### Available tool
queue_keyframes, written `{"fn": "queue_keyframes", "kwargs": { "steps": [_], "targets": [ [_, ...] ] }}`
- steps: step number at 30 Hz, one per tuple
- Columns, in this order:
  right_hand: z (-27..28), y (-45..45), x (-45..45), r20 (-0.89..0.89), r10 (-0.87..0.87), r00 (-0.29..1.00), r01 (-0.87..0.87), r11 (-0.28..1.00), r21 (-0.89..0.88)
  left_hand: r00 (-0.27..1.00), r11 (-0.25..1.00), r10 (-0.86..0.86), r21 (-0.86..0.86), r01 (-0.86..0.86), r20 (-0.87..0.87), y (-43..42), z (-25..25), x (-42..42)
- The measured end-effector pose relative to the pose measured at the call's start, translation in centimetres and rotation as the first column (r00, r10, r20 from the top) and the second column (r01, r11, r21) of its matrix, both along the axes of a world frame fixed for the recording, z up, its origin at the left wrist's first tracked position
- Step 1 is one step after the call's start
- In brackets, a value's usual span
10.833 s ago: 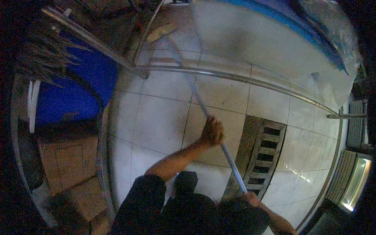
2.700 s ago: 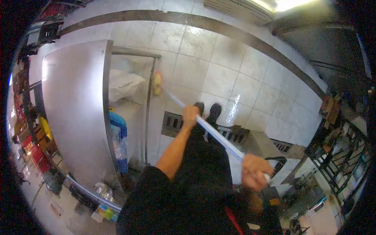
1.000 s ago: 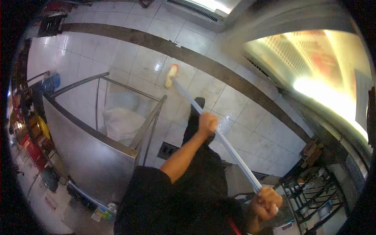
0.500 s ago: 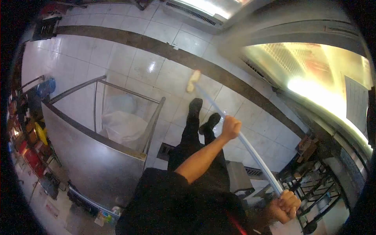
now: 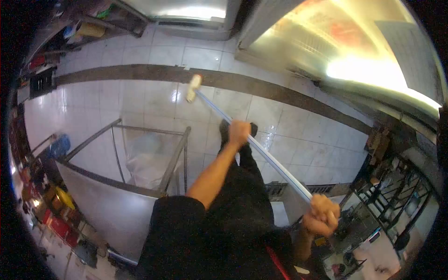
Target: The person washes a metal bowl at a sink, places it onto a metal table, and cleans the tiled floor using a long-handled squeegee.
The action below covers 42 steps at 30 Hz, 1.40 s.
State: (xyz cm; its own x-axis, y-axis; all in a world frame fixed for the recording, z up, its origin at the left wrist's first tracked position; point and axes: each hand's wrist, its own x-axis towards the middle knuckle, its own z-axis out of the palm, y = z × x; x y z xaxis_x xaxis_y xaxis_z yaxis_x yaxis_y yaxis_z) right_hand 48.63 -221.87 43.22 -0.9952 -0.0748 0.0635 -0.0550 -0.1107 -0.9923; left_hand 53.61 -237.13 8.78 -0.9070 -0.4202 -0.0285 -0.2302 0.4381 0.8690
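Observation:
My left hand (image 5: 239,133) is closed around the middle of the pale blue-white pole of a long-handled mop (image 5: 280,169). Higher up that pole, my right hand (image 5: 322,214) grips its near end at the lower right. A short cream mop head (image 5: 193,88) meets the tiles by the dark floor strip; motion blur hides whether it is sponge or bristle. Between my arms and the head, my dark shoes stand on the floor beneath the pole.
A metal-framed steel stand (image 5: 107,200) is at my left, with a whitish plastic bag (image 5: 147,163) inside its frame. Lit display fridges (image 5: 364,56) line the right and far side. A dark rack (image 5: 392,200) stands at the right, and cluttered goods (image 5: 58,219) at the far left.
The mop head has swung left and farther away, up to the dark strip. Both hands have moved left with the pole still gripped. The view has also turned.

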Motion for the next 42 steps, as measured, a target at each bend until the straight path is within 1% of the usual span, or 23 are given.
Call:
{"fn": "queue_keyframes", "kwargs": {
  "steps": [2, 3, 8, 10, 11, 12, 14, 17, 19, 21, 22, 23, 24, 25, 26, 28, 31, 32, 34, 37, 40, 41, 42],
  "targets": [
    [3.8, 5.3, 0.4, -0.043, -0.083, 0.996, 0.082, 0.996, -0.025, 0.979, 0.998, -0.003, -0.06, -0.009, -0.204, 9.0, 0.7, -1.4],
    [5.4, 6.9, 0.4, -0.049, -0.116, 0.992, 0.114, 0.993, -0.043, 0.99, 0.99, -0.067, 0.112, 0.081, -0.122, 11.8, 3.5, -2.5],
    [5.2, 14.7, 1.0, 0.062, -0.449, 0.892, 0.451, 0.892, -0.037, 0.954, 0.955, -0.294, -0.048, 0.291, -0.066, 19.2, 4.8, -3.6],
    [2.5, 14.7, 1.5, 0.004, -0.259, 0.966, 0.258, 0.964, -0.064, 0.984, 0.984, -0.177, 0.031, 0.178, -0.024, 16.4, 2.2, -1.7],
    [-0.1, 13.9, 2.3, -0.18, -0.245, 0.953, 0.27, 0.955, 0.126, 0.964, 0.924, -0.264, -0.278, 0.262, 0.03, 14.0, 1.1, -0.4],
    [-2.6, 13.1, 3.1, -0.359, -0.222, 0.906, 0.335, 0.896, 0.291, 0.975, 0.966, -0.203, -0.179, 0.184, -0.094, 10.9, 1.1, 0.8],
    [-6.3, 11.7, 5.8, 0.003, -0.079, 0.997, 0.078, 0.973, -0.216, 0.993, 0.991, -0.034, -0.131, 0.018, -0.116, 6.1, -0.4, 4.1],
    [-7.1, 6.8, 8.0, 0.013, -0.024, 1.0, 0.027, 0.922, -0.387, 0.972, 0.994, -0.014, -0.112, -0.012, -0.233, 3.7, 1.1, 6.5],
    [-7.7, 8.9, 8.7, 0.092, -0.112, 0.989, 0.141, 0.89, -0.434, 0.983, 0.96, -0.13, -0.264, 0.093, -0.129, 4.8, 1.3, 7.8],
    [-6.0, 13.8, 8.7, 0.088, -0.253, 0.963, 0.268, 0.924, -0.272, 0.951, 0.945, -0.285, -0.199, 0.258, -0.119, 9.7, -0.6, 7.4],
    [-4.9, 17.8, 9.9, -0.093, -0.286, 0.954, 0.296, 0.948, 0.118, 0.941, 0.93, -0.31, -0.246, 0.271, -0.137, 13.3, -0.5, 6.6],
    [-3.5, 21.3, 10.6, -0.278, -0.299, 0.913, 0.4, 0.789, 0.466, 0.921, 0.883, -0.369, -0.356, 0.304, -0.128, 17.4, 2.5, 5.1],
    [-1.5, 24.4, 11.2, -0.226, -0.341, 0.912, 0.404, 0.84, 0.362, 0.887, 0.931, -0.362, -0.153, 0.331, -0.287, 21.8, 3.5, 4.4],
    [0.9, 26.9, 11.4, -0.174, -0.381, 0.908, 0.415, 0.875, 0.248, 0.889, 0.87, -0.454, -0.244, 0.429, -0.058, 26.5, 3.1, 4.2],
    [3.4, 28.1, 11.0, -0.032, -0.354, 0.935, 0.344, 0.925, -0.161, 0.928, 0.926, -0.371, 0.083, 0.367, 0.026, 29.8, 6.5, 2.8],
    [5.9, 29.1, 10.3, -0.049, -0.415, 0.909, 0.401, 0.899, -0.174, 0.864, 0.86, -0.495, 0.09, 0.502, -0.095, 35.8, 6.9, 1.4],
    [5.3, 31.1, 10.7, -0.033, -0.425, 0.904, 0.405, 0.88, -0.248, 0.889, 0.889, -0.448, 0.055, 0.454, -0.099, 37.7, 7.9, 0.6],
    [4.1, 31.6, 10.6, -0.014, -0.403, 0.915, 0.383, 0.878, -0.287, 0.893, 0.893, -0.449, -0.024, 0.449, -0.024, 37.9, 3.1, 1.9],
    [0.9, 32.4, 11.5, 0.033, -0.375, 0.926, 0.365, 0.875, -0.317, 0.877, 0.88, -0.47, -0.029, 0.475, 0.1, 32.8, 3.4, 3.4],
    [-4.8, 30.6, 13.5, 0.128, -0.412, 0.902, 0.432, 0.864, -0.259, 0.89, 0.899, -0.387, -0.315, 0.305, -0.241, 26.9, -0.2, 6.9],
    [-4.0, 30.9, 14.7, 0.256, -0.452, 0.854, 0.5, 0.849, -0.168, 0.885, 0.887, -0.461, -0.078, 0.456, -0.072, 26.9, -2.3, 9.3],
    [-3.0, 32.6, 15.7, 0.166, -0.479, 0.862, 0.497, 0.863, -0.091, 0.789, 0.785, -0.601, -0.283, 0.551, -0.128, 28.7, 0.3, 8.6],
    [-0.9, 34.0, 16.2, 0.103, -0.512, 0.853, 0.52, 0.85, -0.084, 0.789, 0.791, -0.61, -0.116, 0.601, -0.077, 31.6, 2.0, 8.1]
  ]
}}
